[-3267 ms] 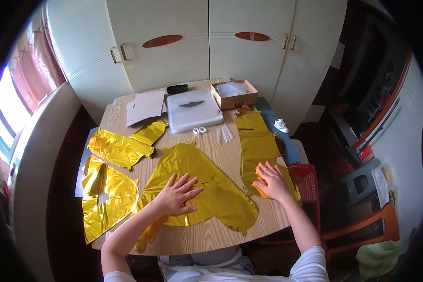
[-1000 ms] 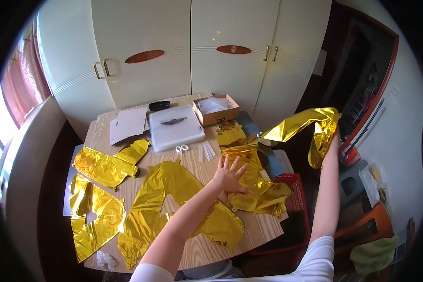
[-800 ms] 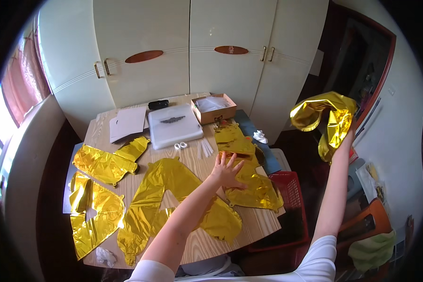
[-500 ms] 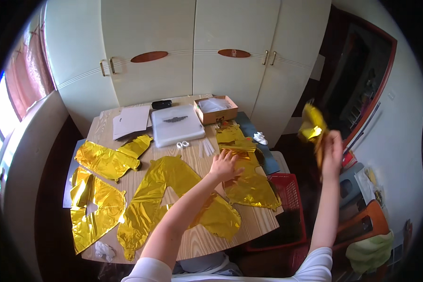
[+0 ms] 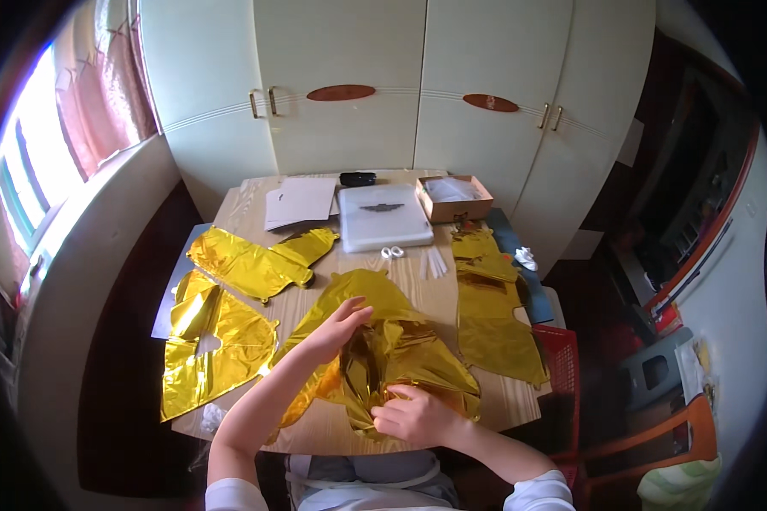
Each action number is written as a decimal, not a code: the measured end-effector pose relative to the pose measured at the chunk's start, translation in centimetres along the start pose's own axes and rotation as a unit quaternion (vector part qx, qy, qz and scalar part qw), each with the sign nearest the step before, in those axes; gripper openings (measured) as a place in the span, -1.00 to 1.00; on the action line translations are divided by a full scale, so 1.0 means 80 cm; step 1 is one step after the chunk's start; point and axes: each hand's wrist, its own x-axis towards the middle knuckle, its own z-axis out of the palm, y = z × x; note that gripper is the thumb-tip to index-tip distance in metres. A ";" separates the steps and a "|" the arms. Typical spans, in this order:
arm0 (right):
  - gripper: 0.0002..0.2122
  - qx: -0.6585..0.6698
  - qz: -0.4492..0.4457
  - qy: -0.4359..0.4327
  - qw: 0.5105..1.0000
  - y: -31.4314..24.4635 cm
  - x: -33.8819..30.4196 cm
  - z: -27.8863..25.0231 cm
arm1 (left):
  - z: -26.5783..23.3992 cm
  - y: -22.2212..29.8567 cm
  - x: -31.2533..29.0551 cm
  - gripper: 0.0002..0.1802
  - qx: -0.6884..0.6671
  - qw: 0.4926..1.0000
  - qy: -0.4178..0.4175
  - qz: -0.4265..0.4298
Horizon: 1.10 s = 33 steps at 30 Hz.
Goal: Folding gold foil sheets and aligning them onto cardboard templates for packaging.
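A crumpled gold foil balloon lies on top of a larger flat gold foil balloon at the near edge of the wooden table. My left hand rests on the crumpled foil's upper left, fingers spread. My right hand presses and pinches its lower edge near the table's front. Both forearms come in from below.
More flat gold foil balloons lie at the left, upper left and right. A white flat box, an open cardboard box, papers, a dark remote and white straws sit at the back. White cupboards stand behind; a red crate is at right.
My right hand, which held a gold foil balloon high out to the right, has brought it down onto the table in front of me. My left hand shifted left onto it.
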 end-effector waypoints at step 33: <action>-0.62 0.016 0.226 -0.075 0.971 -0.014 -0.020 0.043 | -0.076 -0.039 0.042 -0.22 0.606 0.750 0.144 0.224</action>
